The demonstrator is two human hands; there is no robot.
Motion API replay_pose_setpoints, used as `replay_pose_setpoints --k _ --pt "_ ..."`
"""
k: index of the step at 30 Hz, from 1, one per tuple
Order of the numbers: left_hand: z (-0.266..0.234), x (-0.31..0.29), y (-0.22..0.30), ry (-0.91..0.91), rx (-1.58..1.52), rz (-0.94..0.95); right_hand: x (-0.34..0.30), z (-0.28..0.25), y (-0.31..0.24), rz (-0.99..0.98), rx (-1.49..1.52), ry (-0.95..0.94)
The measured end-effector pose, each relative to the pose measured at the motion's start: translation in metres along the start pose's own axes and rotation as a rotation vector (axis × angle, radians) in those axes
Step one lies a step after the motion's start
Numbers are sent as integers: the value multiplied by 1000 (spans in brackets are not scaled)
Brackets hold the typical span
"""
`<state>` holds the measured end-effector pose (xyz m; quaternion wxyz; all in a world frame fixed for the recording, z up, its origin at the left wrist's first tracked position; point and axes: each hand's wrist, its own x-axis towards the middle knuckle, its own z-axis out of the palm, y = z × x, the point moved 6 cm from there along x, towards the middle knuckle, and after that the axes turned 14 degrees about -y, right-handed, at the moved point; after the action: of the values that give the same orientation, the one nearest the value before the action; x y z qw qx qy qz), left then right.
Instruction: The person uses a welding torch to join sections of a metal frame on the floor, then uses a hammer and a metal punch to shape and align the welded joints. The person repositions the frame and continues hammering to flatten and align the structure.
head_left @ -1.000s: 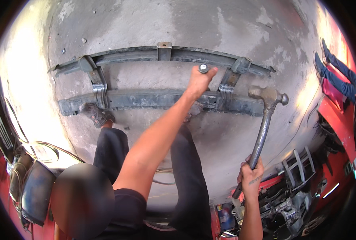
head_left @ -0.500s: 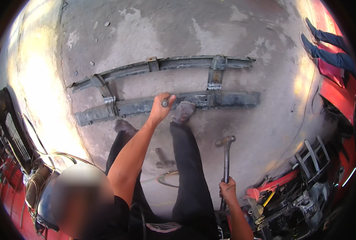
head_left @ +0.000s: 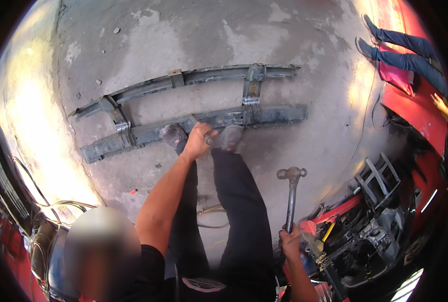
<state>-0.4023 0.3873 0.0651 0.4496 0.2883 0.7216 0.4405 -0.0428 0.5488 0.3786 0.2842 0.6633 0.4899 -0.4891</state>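
Observation:
My left hand (head_left: 198,141) is closed around a metal chisel (head_left: 193,120), held at a slant; its flat end points at the near beam (head_left: 148,132) of a dark metal frame. Whether the tip touches the beam I cannot tell. Two long beams make up this frame, the far beam (head_left: 143,89) slightly curved, joined by brackets such as the right bracket (head_left: 251,93). Lower right, my right hand (head_left: 290,239) grips the handle of a ball-peen hammer (head_left: 291,199), head up and away from the frame. Both my feet are at the near beam.
Car parts (head_left: 375,236) and a metal bracket (head_left: 378,180) lie at the right beside red bodywork (head_left: 415,123). Another person's legs (head_left: 402,60) stretch in at upper right. A black grille (head_left: 5,173) and hoses (head_left: 63,204) are at the left.
The view has shifted, so the frame appears further left. My left foot has come forward to the near beam. The chisel has tilted, showing its flat end. The other person's hand has appeared.

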Motion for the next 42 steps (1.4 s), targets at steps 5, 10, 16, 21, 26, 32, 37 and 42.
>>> replay_pose_setpoints --k 5,10,16,21,26,32,37,42 --pt "14 0 -3 -5 75 29 11 -46 -45 -105 -69 93" --pt "5 19 11 -6 44 -57 44 -49 -93 -129 -1 23" --pt "-19 103 95 93 -149 -310 115 -52 -123 -139 146 -190" --pt "21 209 144 114 -321 -222 154 -81 -144 -115 169 -245" --pt "82 292 144 56 -305 -252 187 -117 -140 -124 110 -204" --pt "125 328 109 50 -333 -305 207 -141 -134 -68 116 -191" --pt "135 347 104 19 -324 -293 216 -148 -142 -45 120 -199" --pt "143 347 110 12 -338 -264 219 -151 -167 -87 47 -203"
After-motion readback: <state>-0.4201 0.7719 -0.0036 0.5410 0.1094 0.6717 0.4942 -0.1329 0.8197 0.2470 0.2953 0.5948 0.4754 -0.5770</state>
